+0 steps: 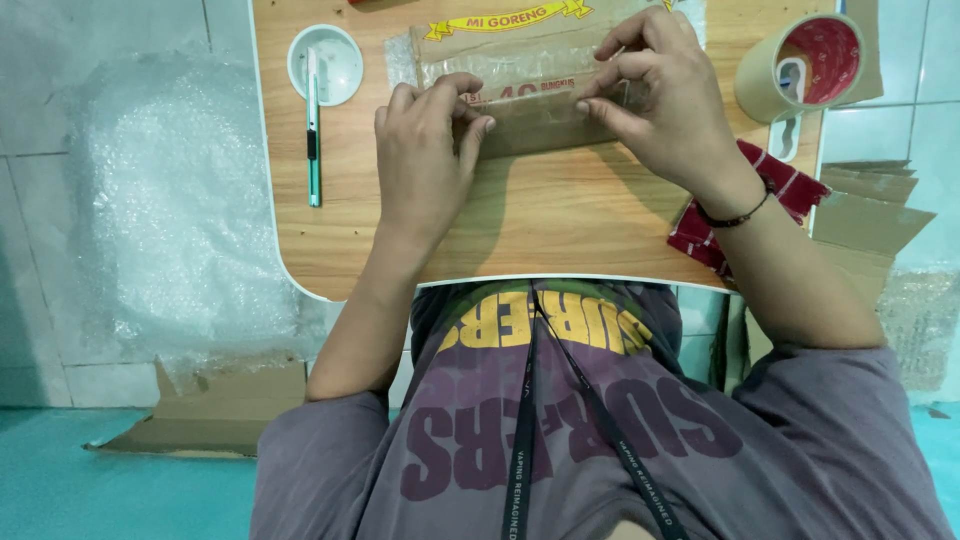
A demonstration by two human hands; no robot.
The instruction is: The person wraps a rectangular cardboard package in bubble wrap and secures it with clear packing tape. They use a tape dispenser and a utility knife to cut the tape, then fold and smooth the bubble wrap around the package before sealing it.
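Observation:
A flat brown cardboard piece wrapped in clear bubble wrap (530,70) lies on a small wooden table (560,225). My left hand (425,150) presses down on its near left edge with curled fingers. At the right end of the package, my right hand (660,95) pinches the wrap between thumb and fingertips. A dark beaded bracelet sits on my right wrist.
A green utility knife (313,125) lies across a white round lid (325,62) at the table's left. A roll of tan tape (800,65) stands at the right, above a red cloth (740,205). Bubble wrap sheets (170,200) and cardboard scraps (870,215) lie on the floor.

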